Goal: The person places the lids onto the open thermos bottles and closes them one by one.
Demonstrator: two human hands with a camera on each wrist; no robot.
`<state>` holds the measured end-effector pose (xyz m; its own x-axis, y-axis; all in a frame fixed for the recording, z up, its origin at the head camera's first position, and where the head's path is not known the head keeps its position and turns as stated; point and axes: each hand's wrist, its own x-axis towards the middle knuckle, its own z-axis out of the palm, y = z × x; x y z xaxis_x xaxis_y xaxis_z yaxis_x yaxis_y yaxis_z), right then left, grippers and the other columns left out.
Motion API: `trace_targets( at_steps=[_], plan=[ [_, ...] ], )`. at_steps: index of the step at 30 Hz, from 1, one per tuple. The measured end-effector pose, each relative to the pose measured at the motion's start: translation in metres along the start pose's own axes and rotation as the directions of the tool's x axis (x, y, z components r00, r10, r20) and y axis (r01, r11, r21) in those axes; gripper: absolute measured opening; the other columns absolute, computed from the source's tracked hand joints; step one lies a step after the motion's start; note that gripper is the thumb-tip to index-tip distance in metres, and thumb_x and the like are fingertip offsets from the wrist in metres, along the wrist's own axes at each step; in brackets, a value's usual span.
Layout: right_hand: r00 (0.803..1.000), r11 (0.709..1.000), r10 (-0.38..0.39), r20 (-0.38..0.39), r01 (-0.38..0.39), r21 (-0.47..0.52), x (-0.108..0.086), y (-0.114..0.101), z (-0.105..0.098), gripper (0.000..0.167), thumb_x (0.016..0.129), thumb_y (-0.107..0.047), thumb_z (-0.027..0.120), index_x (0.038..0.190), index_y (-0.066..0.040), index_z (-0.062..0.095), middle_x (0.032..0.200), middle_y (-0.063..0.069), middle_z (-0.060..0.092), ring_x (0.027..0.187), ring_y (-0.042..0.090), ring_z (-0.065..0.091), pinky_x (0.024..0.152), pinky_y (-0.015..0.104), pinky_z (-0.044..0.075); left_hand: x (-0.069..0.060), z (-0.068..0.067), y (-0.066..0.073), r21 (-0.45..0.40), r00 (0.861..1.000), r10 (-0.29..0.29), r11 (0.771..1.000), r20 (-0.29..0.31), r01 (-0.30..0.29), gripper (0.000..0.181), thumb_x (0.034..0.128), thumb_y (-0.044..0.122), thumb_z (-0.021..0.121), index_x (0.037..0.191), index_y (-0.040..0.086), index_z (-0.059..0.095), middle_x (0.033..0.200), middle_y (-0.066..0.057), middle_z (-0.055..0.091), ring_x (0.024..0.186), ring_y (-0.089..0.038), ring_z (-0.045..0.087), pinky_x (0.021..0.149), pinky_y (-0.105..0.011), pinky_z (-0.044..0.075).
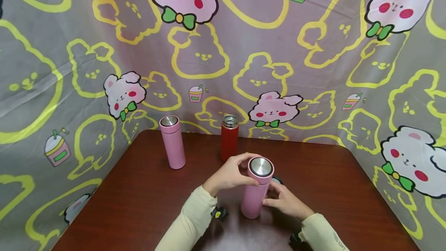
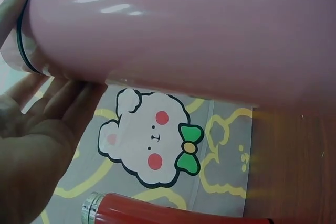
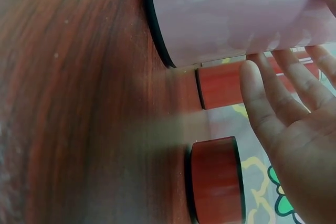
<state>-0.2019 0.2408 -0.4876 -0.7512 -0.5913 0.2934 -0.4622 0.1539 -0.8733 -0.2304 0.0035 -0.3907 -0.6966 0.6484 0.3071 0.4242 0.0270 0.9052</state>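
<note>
A pink thermos (image 1: 252, 200) with a steel-topped pink lid (image 1: 261, 167) is upright in front of me. My left hand (image 1: 226, 175) grips it at the lid, thumb on the near side and fingers round the far side. Lower down, my right hand (image 1: 287, 203) holds the body (image 3: 236, 19) between thumb and fingers. Whether its base touches the table cannot be told. Just behind stands a red thermos (image 1: 229, 142), its steel mouth uncovered. A short red cap (image 3: 215, 182) with black edges sits on the table near my right hand, mostly hidden in the head view.
Another pink thermos (image 1: 173, 144), with its lid on, stands at the back left of the brown wooden table (image 1: 139, 200). A grey cloth (image 1: 205, 115) printed with cartoon rabbits hangs round the back and sides of the table.
</note>
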Motion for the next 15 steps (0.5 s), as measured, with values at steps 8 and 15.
trace_targets(
  at_steps=[8, 15],
  plan=[
    [1.0, 1.0, -0.014, 0.003, 0.014, -0.002, 0.0, 0.003, 0.0, 0.042, 0.088, -0.001, 0.063, 0.127, 0.001, 0.047, 0.109, 0.003, 0.06, 0.092, 0.015, 0.062, 0.077, 0.033, 0.052, -0.003, -0.006, 0.025, -0.017, 0.998, 0.002, 1.0, 0.059, -0.001, 0.059, 0.0751, 0.004, 0.079, 0.129, 0.006, 0.054, 0.113, 0.0, 0.065, 0.095, -0.007, 0.062, 0.084, -0.028, 0.051],
    [1.0, 1.0, -0.016, 0.007, 0.016, -0.004, 0.003, -0.015, 0.003, 0.04, 0.086, 0.005, 0.064, 0.124, 0.003, 0.049, 0.104, -0.001, 0.06, 0.089, 0.012, 0.061, 0.075, 0.034, 0.052, 0.001, -0.011, 0.008, -0.031, 0.995, 0.041, 0.999, 0.091, -0.039, 0.062, 0.0729, 0.0, 0.079, 0.129, 0.009, 0.055, 0.115, -0.001, 0.064, 0.097, -0.011, 0.062, 0.084, -0.031, 0.052]
  ],
)
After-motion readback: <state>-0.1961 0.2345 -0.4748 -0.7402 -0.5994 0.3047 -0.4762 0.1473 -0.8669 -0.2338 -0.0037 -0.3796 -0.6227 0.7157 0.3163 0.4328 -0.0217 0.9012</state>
